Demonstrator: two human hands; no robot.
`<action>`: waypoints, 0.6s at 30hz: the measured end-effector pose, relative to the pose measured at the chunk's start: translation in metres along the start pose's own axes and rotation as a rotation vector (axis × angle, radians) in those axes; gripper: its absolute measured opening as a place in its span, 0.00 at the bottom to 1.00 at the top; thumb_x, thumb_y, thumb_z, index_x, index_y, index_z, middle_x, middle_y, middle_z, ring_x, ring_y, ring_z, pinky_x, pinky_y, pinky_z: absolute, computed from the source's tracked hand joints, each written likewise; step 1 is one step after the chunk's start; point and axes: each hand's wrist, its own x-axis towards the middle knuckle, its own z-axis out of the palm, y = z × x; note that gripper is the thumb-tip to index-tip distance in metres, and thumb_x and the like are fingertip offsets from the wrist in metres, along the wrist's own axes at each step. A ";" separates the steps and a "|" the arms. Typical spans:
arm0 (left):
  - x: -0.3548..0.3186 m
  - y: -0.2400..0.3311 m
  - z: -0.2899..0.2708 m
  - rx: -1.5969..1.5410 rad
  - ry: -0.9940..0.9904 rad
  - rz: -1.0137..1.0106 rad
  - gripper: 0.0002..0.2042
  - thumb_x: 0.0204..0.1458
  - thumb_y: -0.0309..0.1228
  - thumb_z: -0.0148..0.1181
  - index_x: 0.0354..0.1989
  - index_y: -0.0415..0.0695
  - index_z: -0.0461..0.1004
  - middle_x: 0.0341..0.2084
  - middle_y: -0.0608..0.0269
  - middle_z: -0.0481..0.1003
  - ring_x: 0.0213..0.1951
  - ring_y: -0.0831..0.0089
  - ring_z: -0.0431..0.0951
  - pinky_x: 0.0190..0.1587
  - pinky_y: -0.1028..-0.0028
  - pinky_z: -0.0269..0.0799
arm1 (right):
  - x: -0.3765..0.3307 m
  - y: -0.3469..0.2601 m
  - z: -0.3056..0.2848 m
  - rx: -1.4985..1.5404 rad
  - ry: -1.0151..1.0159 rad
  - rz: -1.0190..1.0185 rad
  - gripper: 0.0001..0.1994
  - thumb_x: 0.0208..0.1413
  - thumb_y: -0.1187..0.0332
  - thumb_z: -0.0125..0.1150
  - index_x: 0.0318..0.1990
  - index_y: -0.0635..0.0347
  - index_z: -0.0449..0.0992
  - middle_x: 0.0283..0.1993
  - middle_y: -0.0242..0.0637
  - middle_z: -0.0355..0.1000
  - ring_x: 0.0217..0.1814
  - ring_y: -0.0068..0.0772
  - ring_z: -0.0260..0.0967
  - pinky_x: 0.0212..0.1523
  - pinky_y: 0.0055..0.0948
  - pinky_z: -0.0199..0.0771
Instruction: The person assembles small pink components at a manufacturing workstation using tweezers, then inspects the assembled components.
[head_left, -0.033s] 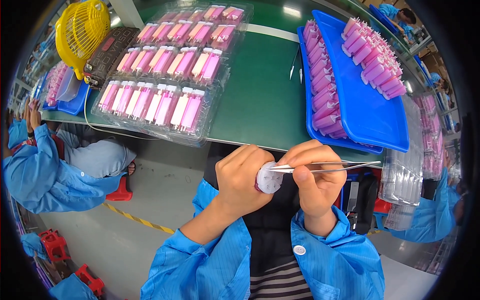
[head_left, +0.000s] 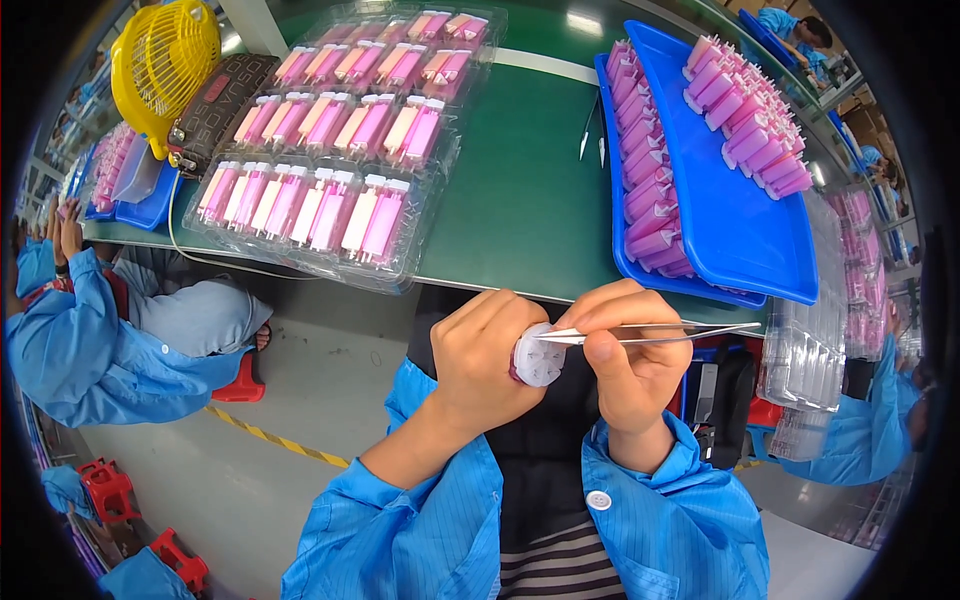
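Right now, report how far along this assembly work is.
Done, it seems: clear trays on the green table hold rows of pink pieces, each slot filled. In hand: left hand grips a small white round part while right hand works metal tweezers into it. Left: loose pink pieces in the blue tray.

Green table [head_left: 520, 200] fills the upper centre. Clear trays [head_left: 340, 150] of pink parts upper left-centre. Yellow fan [head_left: 165, 60] and dark case [head_left: 215, 105] far upper left. Blue tray [head_left: 740, 220] with pink parts upper right. Spare tweezers [head_left: 590, 130] between trays. Clear empty trays [head_left: 805, 350] stacked right. Red stools [head_left: 110, 490] lower left.
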 end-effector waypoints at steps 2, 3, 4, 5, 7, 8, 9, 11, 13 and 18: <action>0.000 -0.001 0.000 0.008 0.000 -0.001 0.10 0.33 0.21 0.67 0.22 0.41 0.70 0.18 0.59 0.70 0.20 0.60 0.72 0.21 0.67 0.65 | 0.000 0.001 0.000 -0.030 -0.008 -0.017 0.05 0.54 0.76 0.64 0.35 0.69 0.76 0.35 0.46 0.76 0.35 0.30 0.73 0.36 0.24 0.73; -0.001 -0.001 0.000 0.012 -0.004 -0.006 0.10 0.33 0.21 0.67 0.22 0.41 0.70 0.18 0.59 0.70 0.20 0.60 0.72 0.21 0.67 0.65 | 0.000 0.001 0.000 -0.030 -0.009 -0.016 0.05 0.54 0.76 0.64 0.35 0.69 0.76 0.35 0.46 0.76 0.35 0.30 0.73 0.36 0.24 0.73; -0.001 -0.001 -0.001 0.015 -0.008 -0.010 0.10 0.33 0.21 0.68 0.22 0.41 0.70 0.18 0.59 0.70 0.20 0.60 0.72 0.21 0.67 0.65 | 0.000 0.001 0.000 -0.018 -0.008 -0.006 0.05 0.54 0.77 0.64 0.35 0.69 0.76 0.35 0.46 0.76 0.35 0.30 0.73 0.35 0.24 0.73; -0.002 0.000 -0.001 0.016 -0.008 -0.011 0.10 0.33 0.21 0.68 0.22 0.41 0.70 0.18 0.59 0.70 0.20 0.60 0.72 0.21 0.67 0.65 | 0.000 0.001 -0.001 -0.006 -0.006 0.005 0.05 0.54 0.77 0.64 0.35 0.69 0.75 0.35 0.46 0.76 0.35 0.30 0.73 0.35 0.23 0.73; -0.002 0.000 -0.001 0.017 -0.023 -0.033 0.10 0.33 0.22 0.69 0.23 0.40 0.72 0.18 0.59 0.72 0.20 0.60 0.73 0.23 0.69 0.65 | -0.001 0.002 -0.001 0.002 -0.006 -0.001 0.04 0.54 0.77 0.64 0.35 0.69 0.75 0.35 0.46 0.76 0.35 0.29 0.73 0.35 0.23 0.73; -0.002 0.001 -0.001 0.017 -0.023 -0.033 0.10 0.33 0.22 0.69 0.23 0.40 0.72 0.18 0.59 0.72 0.20 0.60 0.73 0.23 0.69 0.65 | -0.002 0.002 -0.002 0.010 -0.005 -0.008 0.04 0.54 0.78 0.64 0.35 0.69 0.75 0.35 0.46 0.76 0.35 0.29 0.73 0.35 0.23 0.73; -0.002 0.001 -0.001 0.013 -0.023 -0.032 0.10 0.33 0.22 0.69 0.23 0.40 0.72 0.18 0.59 0.72 0.20 0.60 0.73 0.23 0.69 0.65 | -0.001 0.001 -0.002 0.010 -0.005 -0.007 0.04 0.54 0.78 0.64 0.35 0.69 0.75 0.35 0.46 0.76 0.35 0.29 0.73 0.35 0.23 0.73; -0.001 0.001 -0.001 0.010 -0.022 -0.031 0.10 0.33 0.22 0.69 0.23 0.41 0.72 0.18 0.59 0.72 0.20 0.60 0.73 0.23 0.70 0.65 | -0.001 0.000 -0.002 -0.002 -0.008 -0.005 0.04 0.54 0.78 0.63 0.35 0.69 0.75 0.34 0.46 0.76 0.34 0.29 0.73 0.35 0.23 0.72; -0.001 0.001 0.001 0.003 -0.007 -0.011 0.10 0.33 0.22 0.67 0.22 0.41 0.70 0.18 0.60 0.69 0.20 0.60 0.71 0.20 0.67 0.64 | 0.000 0.001 -0.002 -0.037 -0.017 -0.027 0.04 0.53 0.78 0.64 0.34 0.69 0.75 0.34 0.46 0.76 0.33 0.29 0.73 0.34 0.23 0.72; -0.002 -0.003 0.002 0.044 0.005 0.011 0.10 0.32 0.22 0.67 0.22 0.41 0.70 0.18 0.60 0.69 0.20 0.60 0.72 0.20 0.67 0.64 | 0.004 -0.004 -0.002 -0.165 -0.046 -0.059 0.05 0.50 0.79 0.66 0.33 0.67 0.76 0.32 0.45 0.76 0.31 0.31 0.73 0.30 0.23 0.72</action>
